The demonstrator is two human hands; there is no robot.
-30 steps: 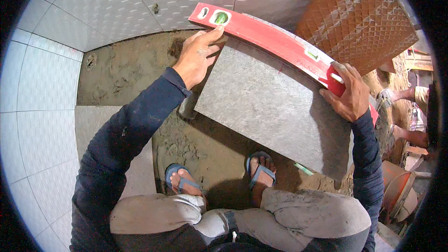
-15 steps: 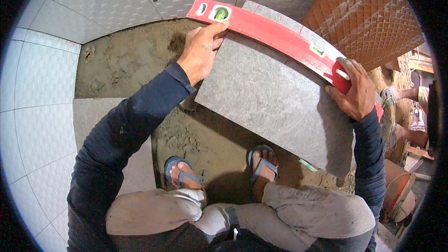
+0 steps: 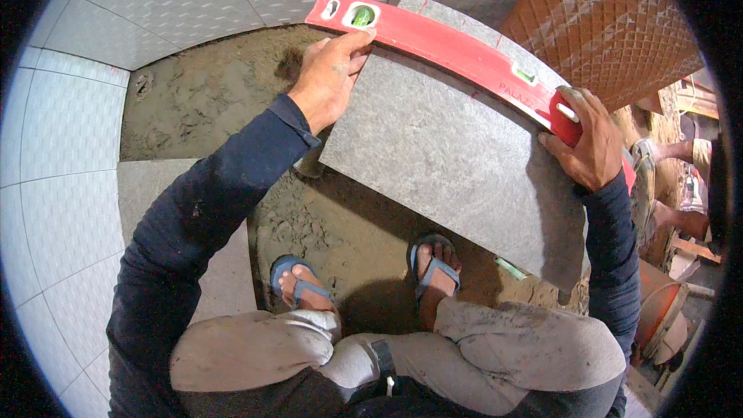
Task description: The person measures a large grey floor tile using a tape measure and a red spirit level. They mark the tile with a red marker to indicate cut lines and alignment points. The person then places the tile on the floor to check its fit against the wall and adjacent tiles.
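Observation:
A red spirit level (image 3: 457,46) with green vials lies across a grey floor tile (image 3: 441,139), near the tile's far edge. Short red marks show on the tile on both sides of the level. My left hand (image 3: 333,77) is closed at the level's left end, thumb against its edge by the round vial; its other fingers curl beside the tile's left edge and are partly hidden. My right hand (image 3: 588,139) wraps round the level's right end, fingers over the top and thumb on the near side.
Wet grey mortar (image 3: 186,108) covers the floor at left, beside a laid grey tile (image 3: 147,186). White textured tiles (image 3: 70,124) line the walls. A brown ridged tile (image 3: 604,31) leans at the far right. Another person's feet (image 3: 658,151) and a bucket (image 3: 658,310) are at right.
The whole view has shifted slightly. Both hands, the spirit level and the tile keep nearly the same places relative to each other.

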